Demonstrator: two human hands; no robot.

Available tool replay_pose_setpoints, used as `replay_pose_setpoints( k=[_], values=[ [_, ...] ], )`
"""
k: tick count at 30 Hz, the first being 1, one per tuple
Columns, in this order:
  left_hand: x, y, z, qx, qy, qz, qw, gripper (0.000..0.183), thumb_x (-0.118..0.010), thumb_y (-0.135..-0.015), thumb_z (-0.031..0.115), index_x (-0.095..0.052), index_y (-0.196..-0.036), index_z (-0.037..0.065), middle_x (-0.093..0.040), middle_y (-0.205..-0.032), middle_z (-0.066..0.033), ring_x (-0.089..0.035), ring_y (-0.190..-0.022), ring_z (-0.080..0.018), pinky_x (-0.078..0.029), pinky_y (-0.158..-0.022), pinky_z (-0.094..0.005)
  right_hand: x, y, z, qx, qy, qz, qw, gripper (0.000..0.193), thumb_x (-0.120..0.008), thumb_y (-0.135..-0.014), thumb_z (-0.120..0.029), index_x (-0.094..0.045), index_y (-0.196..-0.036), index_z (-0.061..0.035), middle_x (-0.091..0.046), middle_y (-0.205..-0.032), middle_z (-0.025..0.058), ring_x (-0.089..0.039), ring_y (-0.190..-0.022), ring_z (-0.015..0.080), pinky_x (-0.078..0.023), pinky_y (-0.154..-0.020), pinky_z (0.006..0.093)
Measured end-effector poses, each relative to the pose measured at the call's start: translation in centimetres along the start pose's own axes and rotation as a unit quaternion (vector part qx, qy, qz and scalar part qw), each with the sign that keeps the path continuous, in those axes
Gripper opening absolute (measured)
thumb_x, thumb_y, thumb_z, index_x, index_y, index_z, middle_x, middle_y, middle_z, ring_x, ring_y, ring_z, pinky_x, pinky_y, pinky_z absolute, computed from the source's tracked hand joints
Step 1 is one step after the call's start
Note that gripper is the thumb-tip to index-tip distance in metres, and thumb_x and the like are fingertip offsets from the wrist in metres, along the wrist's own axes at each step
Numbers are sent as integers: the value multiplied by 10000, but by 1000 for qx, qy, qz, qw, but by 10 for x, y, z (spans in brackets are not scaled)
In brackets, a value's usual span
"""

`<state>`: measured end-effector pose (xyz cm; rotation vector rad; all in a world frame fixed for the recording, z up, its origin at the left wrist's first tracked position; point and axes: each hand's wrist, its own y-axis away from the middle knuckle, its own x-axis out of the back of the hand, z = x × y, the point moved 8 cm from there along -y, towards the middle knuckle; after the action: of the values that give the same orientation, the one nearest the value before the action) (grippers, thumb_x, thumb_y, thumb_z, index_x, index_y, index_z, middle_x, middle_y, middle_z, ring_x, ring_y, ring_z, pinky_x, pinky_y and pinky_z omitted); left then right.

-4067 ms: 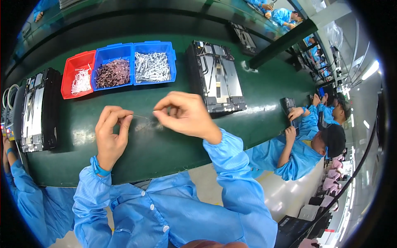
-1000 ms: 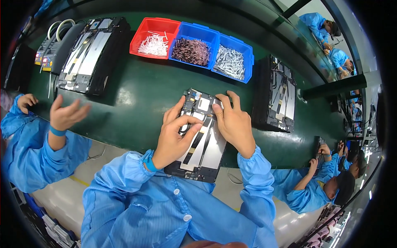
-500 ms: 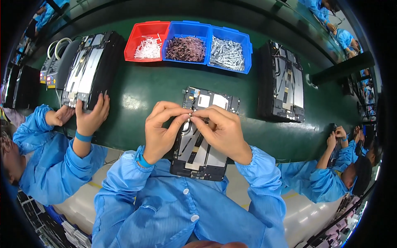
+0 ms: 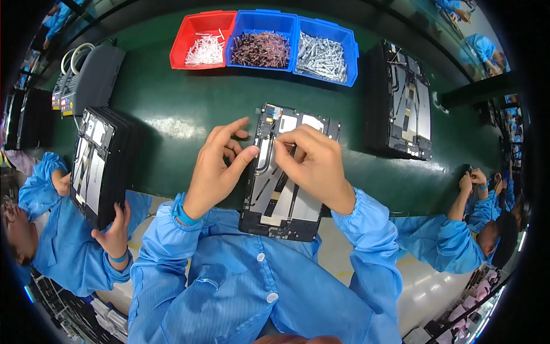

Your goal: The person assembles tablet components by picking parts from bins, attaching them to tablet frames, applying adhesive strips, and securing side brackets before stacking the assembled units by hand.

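In front of me an opened tablet chassis (image 4: 303,215), black-framed with silver panels and dark cables, lies partly over the green table's near edge. My left hand (image 4: 217,166) is raised at the chassis's left edge, thumb and fingers apart, holding nothing. Bent over the upper middle of the chassis, my right hand (image 4: 315,166) has its thumb and forefinger pinched together. Whatever sits between those fingertips is hidden or too small to make out. White rectangles show on the upper part of the chassis, beyond my right hand.
Beyond the chassis stand a red bin (image 4: 189,26) of white strips, a blue bin (image 4: 266,23) of brownish pieces and another blue bin (image 4: 323,31) of silvery pieces. A stack of chassis (image 4: 409,109) is at right. Leftward, a co-worker holds another stack (image 4: 94,166) near grey boxes (image 4: 100,74).
My left hand has drawn away from my right and its fingers have spread. My right hand remains pinched over the chassis. The co-worker at left has pulled the stack nearer to themselves.
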<state>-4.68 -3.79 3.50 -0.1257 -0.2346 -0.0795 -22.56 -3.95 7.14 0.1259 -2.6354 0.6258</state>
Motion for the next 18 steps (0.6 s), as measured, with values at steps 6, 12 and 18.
replay_pose_setpoints(
  k=[6, 12, 18],
  values=[
    [-15, 12, -10, 63, -102, -94, 988, 372, -739, -904, 29, -635, -1255, -39, -606, -1048, -79, -575, -739, -66, -489, -609, -204, -16, -1, 17, -14, -1, -39, 999, 86, -726, -829, -16, -700, -908, 4, -629, -761, 78, -571, -539, 120, -467, -517, 272],
    [-15, 17, -40, 180, 44, -102, 977, 361, -690, -955, 52, -587, -1283, -57, -632, -1022, -47, -617, -716, -70, -517, -577, -219, -30, 3, 19, -17, 40, -78, 996, 83, -699, -829, -38, -644, -887, -16, -628, -813, 108, -663, -664, 296, -542, -587, 377],
    [-12, -9, -50, 225, 126, -128, 958, 230, -664, -984, 92, -613, -1157, -51, -661, -971, -77, -637, -665, -78, -527, -536, -223, -32, 9, 23, -12, 50, -74, 996, 90, -703, -824, -37, -628, -872, -22, -595, -805, 106, -647, -656, 306, -532, -572, 389]
  ],
)
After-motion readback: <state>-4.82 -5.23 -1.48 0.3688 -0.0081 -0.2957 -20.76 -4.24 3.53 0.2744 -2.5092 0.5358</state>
